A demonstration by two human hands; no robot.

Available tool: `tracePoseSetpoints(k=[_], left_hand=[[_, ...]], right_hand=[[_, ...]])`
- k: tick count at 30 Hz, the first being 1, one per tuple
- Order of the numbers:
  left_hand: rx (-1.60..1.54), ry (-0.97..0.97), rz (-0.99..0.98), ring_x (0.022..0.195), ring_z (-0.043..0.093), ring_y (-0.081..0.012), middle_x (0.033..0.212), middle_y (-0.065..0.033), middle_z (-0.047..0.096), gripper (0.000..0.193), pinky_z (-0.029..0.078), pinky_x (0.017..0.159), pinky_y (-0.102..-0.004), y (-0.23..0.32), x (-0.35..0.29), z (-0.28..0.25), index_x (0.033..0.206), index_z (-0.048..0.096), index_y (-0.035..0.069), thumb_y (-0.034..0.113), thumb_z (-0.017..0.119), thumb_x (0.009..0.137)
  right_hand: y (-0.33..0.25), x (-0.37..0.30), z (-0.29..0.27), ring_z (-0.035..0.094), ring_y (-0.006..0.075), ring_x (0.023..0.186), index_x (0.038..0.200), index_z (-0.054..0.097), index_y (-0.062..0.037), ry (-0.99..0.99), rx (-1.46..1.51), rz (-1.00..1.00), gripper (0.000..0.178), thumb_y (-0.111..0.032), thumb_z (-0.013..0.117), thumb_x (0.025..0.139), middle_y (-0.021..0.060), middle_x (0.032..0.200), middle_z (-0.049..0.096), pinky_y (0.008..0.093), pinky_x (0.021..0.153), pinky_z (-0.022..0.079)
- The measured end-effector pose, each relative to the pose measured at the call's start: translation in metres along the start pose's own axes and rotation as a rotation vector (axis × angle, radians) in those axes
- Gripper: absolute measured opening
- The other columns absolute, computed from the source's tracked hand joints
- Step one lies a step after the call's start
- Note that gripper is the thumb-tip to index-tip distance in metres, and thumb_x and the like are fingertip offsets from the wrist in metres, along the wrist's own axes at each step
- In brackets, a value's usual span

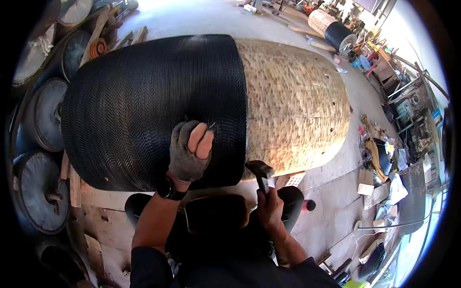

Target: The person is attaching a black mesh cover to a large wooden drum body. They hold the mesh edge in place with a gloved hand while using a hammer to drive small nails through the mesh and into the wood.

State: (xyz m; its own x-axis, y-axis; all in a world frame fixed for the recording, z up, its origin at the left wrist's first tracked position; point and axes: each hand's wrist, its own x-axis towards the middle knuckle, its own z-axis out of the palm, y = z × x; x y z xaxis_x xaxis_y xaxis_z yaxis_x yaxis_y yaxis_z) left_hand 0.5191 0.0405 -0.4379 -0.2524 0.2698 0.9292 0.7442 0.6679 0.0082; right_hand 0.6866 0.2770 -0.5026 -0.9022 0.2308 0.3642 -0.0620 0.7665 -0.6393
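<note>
A large wooden roller (297,101) lies across in front of me. Its left part is wrapped in a black, finely ridged covering (158,91); bare, pitted wood shows on the right. My left hand (189,151), in a grey glove with two fingers bare, is closed against the black covering. From its fingers sticks the tip of a thin metal pin (212,126); the rest of it is hidden. Lower right, beside the roller's near edge, my right hand (272,209) grips a hammer (261,174) by its handle, the head pointing up toward the roller.
Several drums with round grey ends (44,192) line the left side. A smaller, half-black roller (331,31) lies at the far right. Cardboard, tools and scraps clutter the right side, with a cardboard box (366,182) among them. A red bottle-like object (308,206) is near my right knee.
</note>
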Motion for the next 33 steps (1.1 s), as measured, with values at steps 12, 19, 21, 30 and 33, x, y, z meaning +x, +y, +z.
tracePoseSetpoints(k=[12,19,21,30,33], left_hand=[[0.119,-0.046,-0.088,0.098,0.061,-0.0286,0.111,-0.0114,0.061,0.042,0.049,0.087,-0.0436,0.000,0.006,0.003,0.122,0.061,0.005,-0.006,0.062,0.082],[0.217,-0.050,-0.101,0.108,0.062,-0.0284,0.119,-0.0096,0.062,0.035,0.051,0.090,-0.0437,0.001,0.001,0.011,0.125,0.060,0.011,0.002,0.061,0.091],[0.169,-0.048,-0.122,0.107,0.062,-0.0292,0.118,-0.0103,0.062,0.033,0.052,0.089,-0.0428,0.000,-0.003,0.006,0.125,0.059,0.010,0.002,0.061,0.093],[0.165,-0.013,-0.185,0.106,0.061,-0.0275,0.114,-0.0099,0.062,0.032,0.052,0.092,-0.0414,-0.004,-0.003,0.013,0.125,0.058,0.008,0.001,0.059,0.093],[0.168,-0.010,-0.141,0.106,0.061,-0.0272,0.114,-0.0098,0.062,0.031,0.052,0.092,-0.0405,-0.002,0.001,0.007,0.124,0.057,0.007,0.001,0.059,0.094]], right_hand=[[-0.047,0.026,-0.058,0.037,0.0126,0.044,0.088,0.048,-0.0087,-0.245,1.521,0.204,0.055,-0.063,0.049,0.096,0.0006,0.059,0.043,0.0337,0.058,0.041],[-0.116,0.042,-0.112,0.049,0.0128,0.042,0.090,0.054,-0.0099,-0.402,1.885,-0.595,0.061,-0.071,0.047,0.093,-0.0030,0.055,0.050,0.0437,0.075,0.051],[-0.136,0.038,-0.125,0.049,0.0128,0.042,0.090,0.054,-0.0097,-0.507,1.930,-0.796,0.061,-0.070,0.047,0.093,-0.0029,0.055,0.050,0.0435,0.075,0.051],[-0.178,0.024,-0.165,0.048,0.0128,0.043,0.090,0.053,-0.0091,-0.601,1.883,-0.907,0.060,-0.069,0.048,0.093,-0.0026,0.055,0.050,0.0426,0.074,0.051],[-0.181,0.023,-0.161,0.048,0.0129,0.043,0.090,0.053,-0.0089,-0.601,1.890,-0.906,0.060,-0.069,0.048,0.093,-0.0024,0.055,0.050,0.0423,0.074,0.051]])
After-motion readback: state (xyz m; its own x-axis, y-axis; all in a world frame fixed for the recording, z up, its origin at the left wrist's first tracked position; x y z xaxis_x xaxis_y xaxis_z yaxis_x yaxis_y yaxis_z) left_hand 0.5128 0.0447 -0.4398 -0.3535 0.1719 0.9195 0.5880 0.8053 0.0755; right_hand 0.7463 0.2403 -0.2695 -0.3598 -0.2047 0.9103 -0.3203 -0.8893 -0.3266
